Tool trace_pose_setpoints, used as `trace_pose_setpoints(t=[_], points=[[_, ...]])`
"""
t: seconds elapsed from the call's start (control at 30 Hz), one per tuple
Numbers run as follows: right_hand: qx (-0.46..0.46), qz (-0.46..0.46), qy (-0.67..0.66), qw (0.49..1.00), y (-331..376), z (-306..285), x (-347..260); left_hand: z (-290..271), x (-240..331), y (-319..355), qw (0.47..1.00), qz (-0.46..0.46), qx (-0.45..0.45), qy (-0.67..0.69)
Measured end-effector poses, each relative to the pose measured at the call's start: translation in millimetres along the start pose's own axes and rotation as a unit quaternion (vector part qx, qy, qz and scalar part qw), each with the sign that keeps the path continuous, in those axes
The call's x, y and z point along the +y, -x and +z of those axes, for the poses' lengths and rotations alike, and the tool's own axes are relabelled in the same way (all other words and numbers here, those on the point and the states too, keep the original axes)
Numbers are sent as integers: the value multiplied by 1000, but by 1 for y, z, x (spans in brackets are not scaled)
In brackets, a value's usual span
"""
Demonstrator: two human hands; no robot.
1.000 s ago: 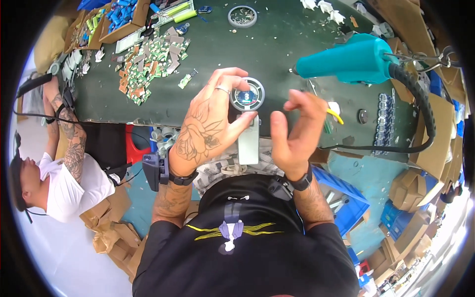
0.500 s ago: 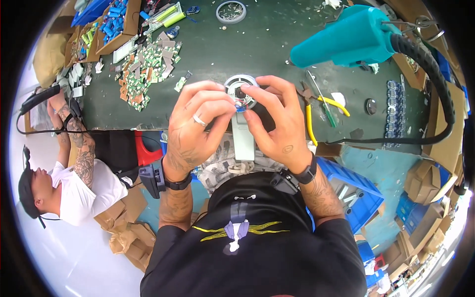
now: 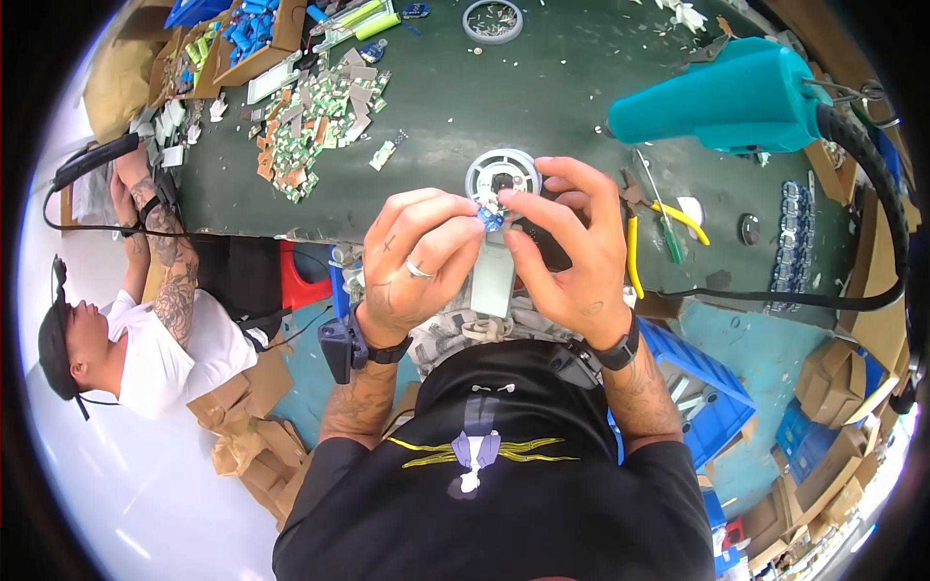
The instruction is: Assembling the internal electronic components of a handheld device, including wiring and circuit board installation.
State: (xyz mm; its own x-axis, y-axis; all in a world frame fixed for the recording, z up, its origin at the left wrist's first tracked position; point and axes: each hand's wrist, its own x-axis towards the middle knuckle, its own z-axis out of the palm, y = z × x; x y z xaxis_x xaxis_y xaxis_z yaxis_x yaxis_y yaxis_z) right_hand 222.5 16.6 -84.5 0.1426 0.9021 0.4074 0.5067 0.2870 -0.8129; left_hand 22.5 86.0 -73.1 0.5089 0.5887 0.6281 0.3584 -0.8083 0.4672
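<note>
A pale grey housing [image 3: 491, 281], with a round open head and a straight handle like a handheld fan's, lies at the table's near edge with its handle toward me. Dark and white parts show inside the head. My left hand [image 3: 418, 254] pinches a small blue circuit board [image 3: 491, 217] at the neck of the housing. My right hand [image 3: 573, 250] is curled about the housing's right side. Its index fingertip is by the board, its thumb beside the neck and another finger near the rim. The fingers partly cover the contact points.
Yellow-handled pliers [image 3: 680, 222], a green-handled screwdriver [image 3: 671, 239] and a teal cabled tool [image 3: 717, 102] lie to the right. Small circuit boards [image 3: 315, 136] are heaped at left, near battery boxes [image 3: 254, 41]. A round dish [image 3: 492, 21] stands at the back. A co-worker [image 3: 160, 339] sits at left.
The blue board has come out farther from the round head, pinched in my left fingertips. The right thumb and index finger stay near the neck. The whole view has shifted slightly.
</note>
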Motion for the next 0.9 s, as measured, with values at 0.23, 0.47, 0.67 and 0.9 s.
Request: trace_pose_setpoints(t=[0.23,0.47,0.67,0.9], points=[[42,-10,-20,999,0,6,2,3,3,-3,991,-91,16,96],[49,8,-44,998,-1,4,4,4,1,-9,974,-148,7,171],[40,39,-53,997,-1,8,-3,1,3,-18,964,-196,-43,177],[72,49,-68,994,-1,10,0,11,7,-22,943,-247,-7,222]])
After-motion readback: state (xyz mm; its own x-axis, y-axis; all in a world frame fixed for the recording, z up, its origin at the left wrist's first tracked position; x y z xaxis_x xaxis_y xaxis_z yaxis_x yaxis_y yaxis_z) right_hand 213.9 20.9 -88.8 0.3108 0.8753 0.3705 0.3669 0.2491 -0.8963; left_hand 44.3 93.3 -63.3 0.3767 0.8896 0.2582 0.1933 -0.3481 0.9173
